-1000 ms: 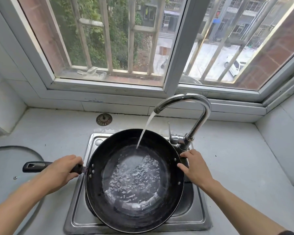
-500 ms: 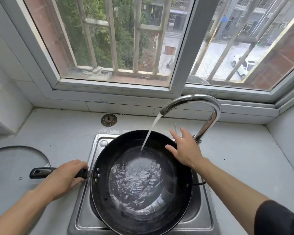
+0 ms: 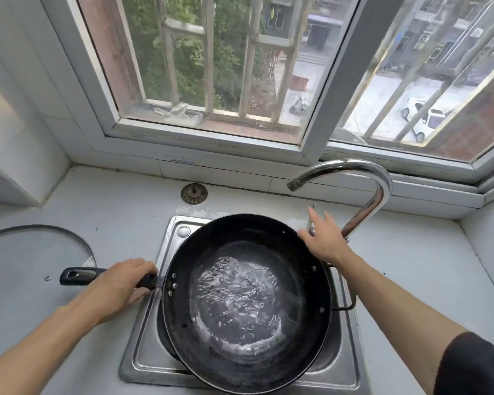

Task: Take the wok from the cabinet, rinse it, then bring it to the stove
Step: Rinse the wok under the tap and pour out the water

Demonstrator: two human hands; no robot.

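Note:
A black wok [image 3: 248,360] sits over the steel sink [image 3: 143,357], with rippling water pooled in its bottom. My left hand [image 3: 117,286] grips the wok's long black handle [image 3: 77,276] at the left. My right hand [image 3: 322,240] reaches over the wok's far right rim, fingers spread against the thin tap lever [image 3: 311,219] beside the chrome faucet [image 3: 365,195]. No water comes from the spout. A small loop handle [image 3: 347,303] sticks out on the wok's right side.
A glass lid [image 3: 35,252] lies on the white counter [image 3: 411,269] to the left. A round sink strainer [image 3: 194,193] rests behind the sink. The window sill and barred window close off the back; tiled walls stand at both sides.
The stream from the faucet has stopped. My right hand went from the wok's right rim up to the tap lever. My left hand kept hold of the handle.

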